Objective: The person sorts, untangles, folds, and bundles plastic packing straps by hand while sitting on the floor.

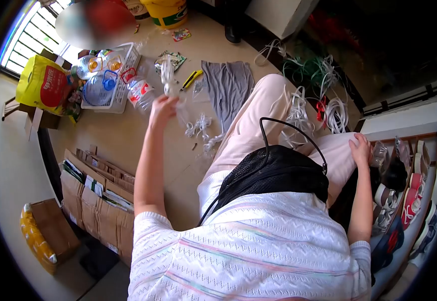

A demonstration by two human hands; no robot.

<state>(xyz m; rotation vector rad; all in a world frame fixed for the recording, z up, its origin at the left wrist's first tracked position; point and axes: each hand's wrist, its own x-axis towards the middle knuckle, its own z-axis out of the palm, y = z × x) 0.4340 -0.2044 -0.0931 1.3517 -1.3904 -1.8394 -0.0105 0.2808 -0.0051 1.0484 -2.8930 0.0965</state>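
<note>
My left hand (164, 106) is stretched out over the floor, its fingers closed on a clear plastic bag (168, 75) with something whitish in it. A red-handled, labelled plastic bottle (140, 94) lies just left of this hand. To its right are a yellow-and-black utility knife (192, 80) and a grey cloth (228, 88) spread out on the floor. Below it lie loose bundles of white strap (199, 126). My right hand (361, 149) rests on my right knee with the fingers apart, holding nothing.
At left, a white crate (123, 83) holds large bottles beside a yellow bag (43, 83). Flattened cardboard (98, 200) stands nearer me. Tangled white straps (336, 115) lie beyond my legs. A shoe rack (404, 236) runs along my right. A yellow bucket (165, 12) stands far ahead.
</note>
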